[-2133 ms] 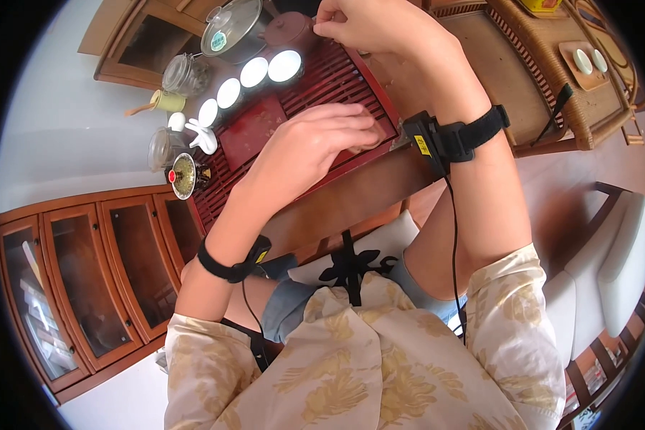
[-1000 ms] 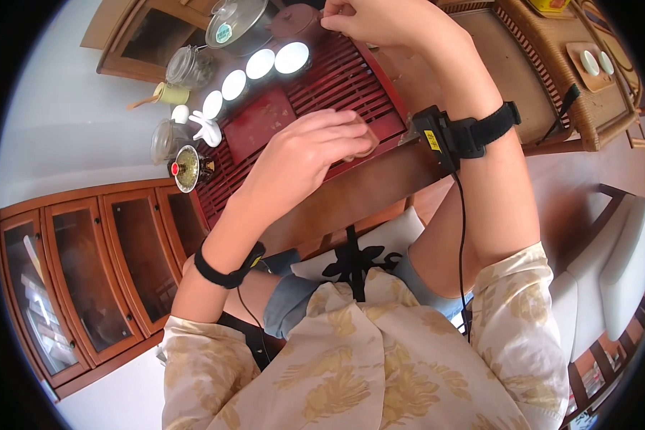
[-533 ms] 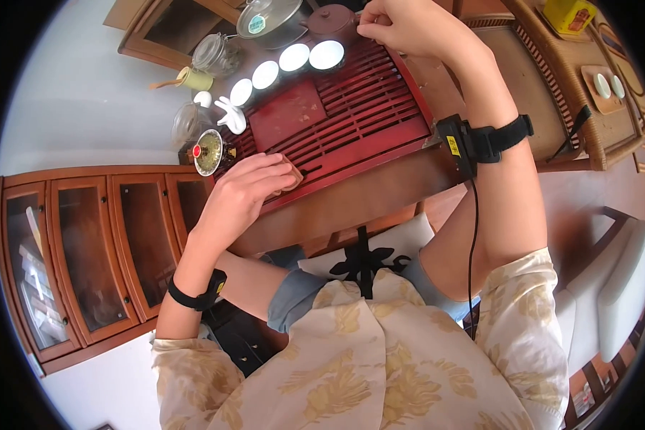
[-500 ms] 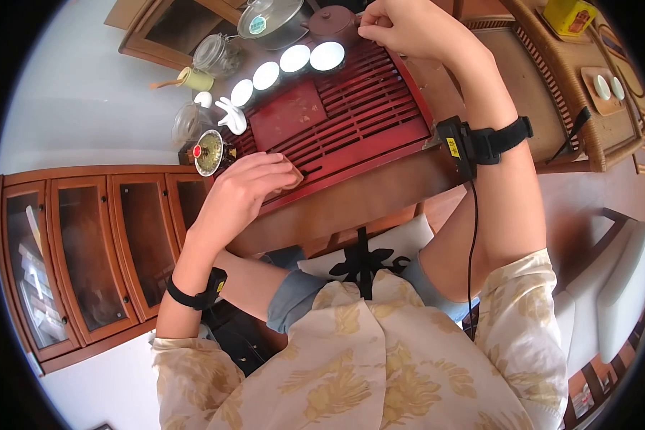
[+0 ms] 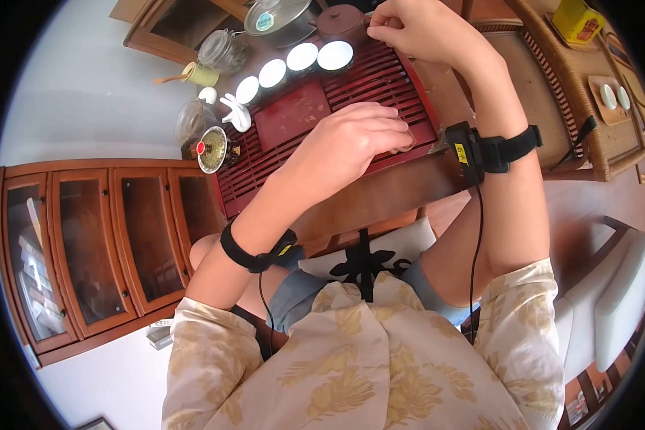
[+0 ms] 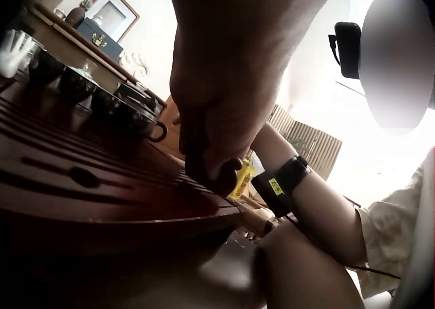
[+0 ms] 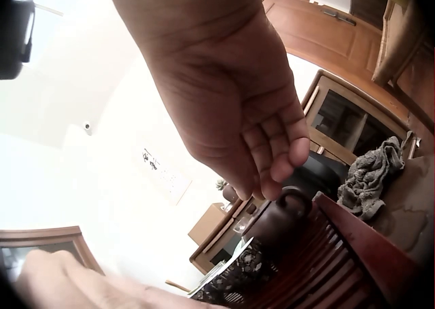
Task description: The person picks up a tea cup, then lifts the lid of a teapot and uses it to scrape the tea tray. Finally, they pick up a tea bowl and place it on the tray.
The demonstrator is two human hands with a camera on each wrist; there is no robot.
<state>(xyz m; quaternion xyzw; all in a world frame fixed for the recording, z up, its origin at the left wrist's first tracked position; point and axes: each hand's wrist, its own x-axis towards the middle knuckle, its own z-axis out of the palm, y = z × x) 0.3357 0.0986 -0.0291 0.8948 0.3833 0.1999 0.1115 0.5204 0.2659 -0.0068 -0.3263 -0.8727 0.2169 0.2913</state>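
My left hand [image 5: 344,143] bends over the front right of the slatted red tea tray [image 5: 294,115], pinching a small brown piece [image 6: 212,178] between thumb and fingers. Its kind cannot be told, since the fingers hide most of it. At the tray's far right corner, my right hand [image 5: 426,32] hangs with loosely bent fingers beside a dark brown teapot [image 5: 340,25]. In the right wrist view its fingertips [image 7: 299,151] come close above the teapot's handle [image 7: 299,200], with nothing seen in them. Several dark cups with white insides [image 5: 302,57] line the tray's far side.
Left on the tray are a white rabbit-shaped figure [image 5: 236,112] and a patterned bowl [image 5: 215,150]. Behind stand a glass-lidded pot [image 5: 279,18], a clip-top jar [image 5: 222,50] and a green holder [image 5: 201,74]. A grey cloth [image 7: 370,176] lies right of the tray, near a rattan cart [image 5: 537,93].
My left hand slid left along the tray's front with the brown piece, then came back right. My right hand stays beside the teapot while the head view shifts slightly.
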